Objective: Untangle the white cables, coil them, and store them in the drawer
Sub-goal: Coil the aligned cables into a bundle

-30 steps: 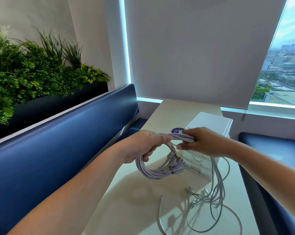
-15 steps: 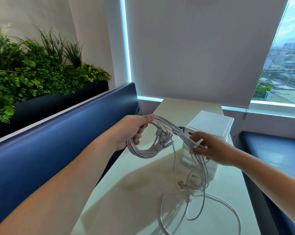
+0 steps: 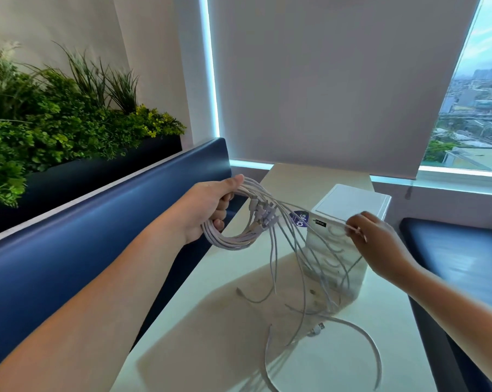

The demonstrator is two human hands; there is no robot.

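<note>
Your right hand (image 3: 380,244) pulled farther right pinching one strand of the thin white cables (image 3: 233,242), left hand (image 3: 211,210) clenched their coil above the cream table (image 3: 199,349); looked light, limp, best gripped at the loops.

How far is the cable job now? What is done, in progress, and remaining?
Done: some white cables are looped into a coil gripped by the left hand. In hand: the right hand pinches a few of them, stretched from that coil. Left: loose cable ends trail over the table, and the coil is not yet in the drawer unit.
</note>
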